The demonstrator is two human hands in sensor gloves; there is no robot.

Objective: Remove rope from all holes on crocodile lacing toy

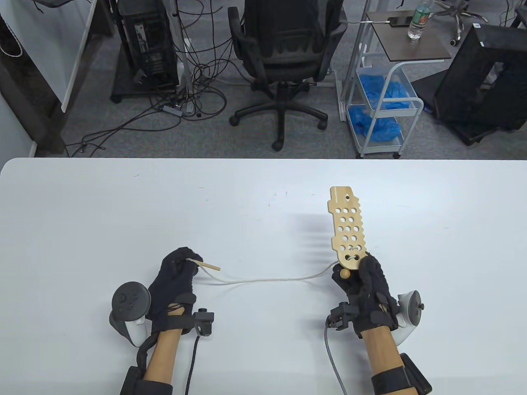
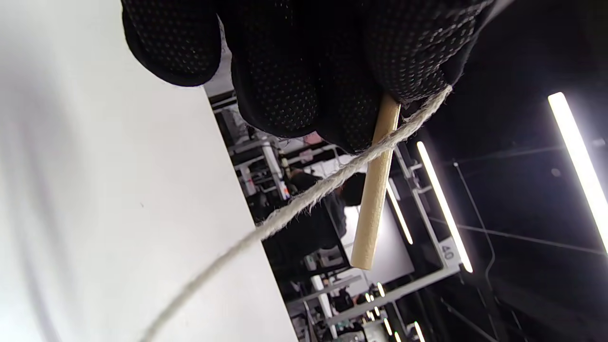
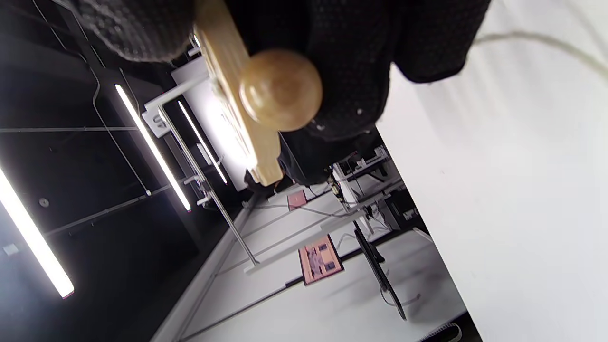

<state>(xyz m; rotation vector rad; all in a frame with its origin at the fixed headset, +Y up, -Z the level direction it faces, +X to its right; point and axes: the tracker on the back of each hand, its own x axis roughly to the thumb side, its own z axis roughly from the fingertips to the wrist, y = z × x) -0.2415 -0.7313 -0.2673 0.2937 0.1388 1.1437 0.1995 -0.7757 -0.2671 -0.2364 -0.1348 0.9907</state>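
My right hand (image 1: 362, 279) grips the lower end of the wooden crocodile lacing board (image 1: 348, 224) and holds it up above the table, head end pointing away from me. A round wooden bead (image 1: 344, 273) sits at its lower end; the right wrist view shows the bead (image 3: 280, 90) against the board (image 3: 228, 71). The white rope (image 1: 267, 280) runs from the lowest holes of the board leftward to my left hand (image 1: 177, 273), which pinches the rope's wooden needle (image 1: 209, 266). The left wrist view shows the needle (image 2: 375, 190) and rope (image 2: 294, 209) below my fingers.
The white table (image 1: 123, 214) spreads under both hands. Beyond its far edge stand an office chair (image 1: 284, 53), a white cart (image 1: 383, 94) with blue material, a computer tower and floor cables.
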